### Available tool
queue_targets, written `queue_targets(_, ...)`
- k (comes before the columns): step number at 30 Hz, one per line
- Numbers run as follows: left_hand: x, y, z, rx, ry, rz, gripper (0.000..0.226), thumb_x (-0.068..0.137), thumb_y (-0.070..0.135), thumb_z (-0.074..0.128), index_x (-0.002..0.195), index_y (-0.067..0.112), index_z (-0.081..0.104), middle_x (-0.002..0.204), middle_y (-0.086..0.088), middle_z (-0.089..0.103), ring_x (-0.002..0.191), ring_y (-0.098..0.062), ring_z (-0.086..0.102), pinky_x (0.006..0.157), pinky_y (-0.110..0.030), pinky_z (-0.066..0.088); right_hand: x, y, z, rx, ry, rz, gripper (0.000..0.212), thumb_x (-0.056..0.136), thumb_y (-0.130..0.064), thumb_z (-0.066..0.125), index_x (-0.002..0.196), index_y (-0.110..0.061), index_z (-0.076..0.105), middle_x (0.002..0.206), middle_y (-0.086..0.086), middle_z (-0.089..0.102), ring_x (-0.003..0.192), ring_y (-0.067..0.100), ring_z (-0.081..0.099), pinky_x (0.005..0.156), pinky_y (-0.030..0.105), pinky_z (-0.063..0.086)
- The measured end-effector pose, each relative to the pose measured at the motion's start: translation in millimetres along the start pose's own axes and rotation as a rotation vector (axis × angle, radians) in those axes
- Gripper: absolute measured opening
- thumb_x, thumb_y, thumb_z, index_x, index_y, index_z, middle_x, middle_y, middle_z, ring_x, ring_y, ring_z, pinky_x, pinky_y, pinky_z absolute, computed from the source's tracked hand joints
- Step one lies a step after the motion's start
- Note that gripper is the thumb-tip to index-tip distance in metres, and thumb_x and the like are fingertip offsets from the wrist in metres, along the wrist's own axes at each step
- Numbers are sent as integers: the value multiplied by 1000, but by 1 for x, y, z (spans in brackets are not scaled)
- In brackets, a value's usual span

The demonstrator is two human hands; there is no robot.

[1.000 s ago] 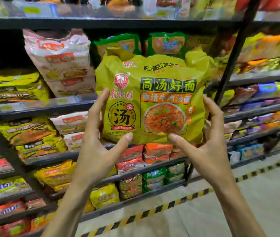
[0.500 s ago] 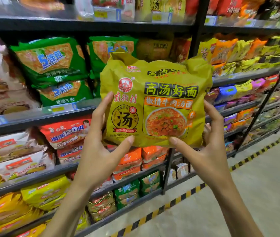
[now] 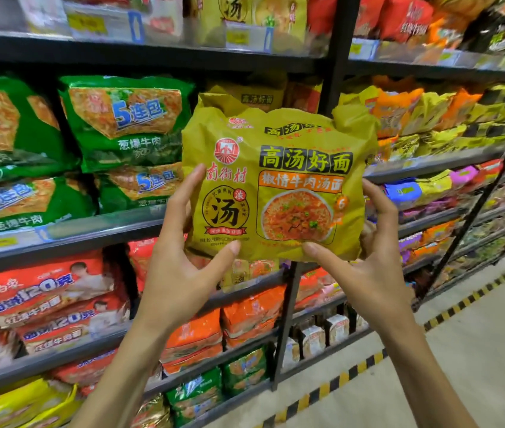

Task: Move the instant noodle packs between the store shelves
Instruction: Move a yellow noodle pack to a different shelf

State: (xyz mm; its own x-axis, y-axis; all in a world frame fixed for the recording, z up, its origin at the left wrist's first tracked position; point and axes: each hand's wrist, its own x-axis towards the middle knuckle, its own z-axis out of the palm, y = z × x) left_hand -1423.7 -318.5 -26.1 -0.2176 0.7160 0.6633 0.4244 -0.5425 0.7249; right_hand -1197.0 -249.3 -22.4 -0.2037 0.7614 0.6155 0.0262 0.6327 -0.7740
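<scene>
Fingers of the left hand wrap the left edge of a crinkled yellow plastic multipack of instant noodles, thumb pressed on its lower front; the right hand mirrors this on the right edge, thumb tip on the bottom seam, so both hands grip the pack. It is held upright in the air in front of the dark metal store shelves, partly covering a black upright post. Its front reads 南街村 beneath a red round logo, 高汤好面 in black blocks, 椒情牛肉汤面 on an orange band, a large 汤 in a circle with a small red 浓, and a "6" beside a printed bowl of red noodle soup. On the shelf to the left lie green foil multipacks marked 5连包 and 葱爆牛肉; below them, red multipacks show 120克; lower still sit orange packs, their writing too blurred to read. Yellow price labels line the top shelf edge, unreadable; yellow-and-black striped tape runs along the pale floor.
</scene>
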Motion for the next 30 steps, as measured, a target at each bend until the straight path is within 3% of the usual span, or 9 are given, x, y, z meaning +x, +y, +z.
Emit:
queue_targets(2,11,-6,11,21,28,3,90,85,15,74,152,54,27,158,-1,44,142,-26,48,112,-56,43,19,13,-4,15,-17,-7,90,78,-15,83,144,-47,31,139,-12,56,119,12,62,90,25,56)
queue_targets(4,24,-12,22,40,56,5,90,85,16,74,150,57,27,160,3,41,144,-23,46,113,-55,43,39,29,-9,51,-49,-21,91,79,-11,82,146,-42,30,131,-21,59,116,9,64,90,22,55)
queue_targets(7,46,-26,38,87,106,16,90,86,17,73,150,59,26,161,6,39,146,-25,43,115,-57,39,74,52,-15,71,-92,-62,90,79,-9,83,145,-43,30,125,-19,63,112,10,67,90,25,55)
queue_targets(10,70,-39,55,90,167,10,89,86,15,73,150,58,28,161,3,40,143,-27,46,112,-57,43,111,72,-20,96,-126,-94,89,78,-11,84,143,-45,31,136,-15,57,117,8,63,93,22,52)
queue_targets(14,102,-50,80,150,235,17,88,88,14,72,153,51,27,161,3,39,146,-26,43,115,-58,38,161,102,-29,156,-200,-124,92,78,-4,83,147,-34,30,122,-30,61,112,6,65,89,21,54)
queue_targets(18,126,-66,100,186,318,21,87,88,12,72,154,48,27,162,5,37,148,-27,39,118,-59,32,203,131,-32,211,-275,-167,93,78,-7,84,147,-37,29,134,0,61,118,17,64,92,30,56)
queue_targets(23,142,-80,118,230,423,55,85,88,9,70,153,47,29,163,2,36,145,-26,43,115,-58,39,237,157,-26,253,-318,-216,97,78,-8,84,148,-41,25,135,8,58,121,18,61,92,23,53)
queue_targets(27,159,-93,115,257,458,71,86,87,10,72,155,43,31,162,3,36,148,-25,40,115,-60,37,254,169,-20,250,-318,-212,99,77,-13,85,148,-47,24,135,-11,58,126,14,57,99,33,53)
queue_targets(30,168,-102,114,329,466,107,83,86,11,73,155,33,33,162,7,35,151,-15,34,123,-42,30,261,176,-11,235,-293,-236,102,78,-6,84,148,-45,21,132,-41,47,127,7,54,101,34,51)
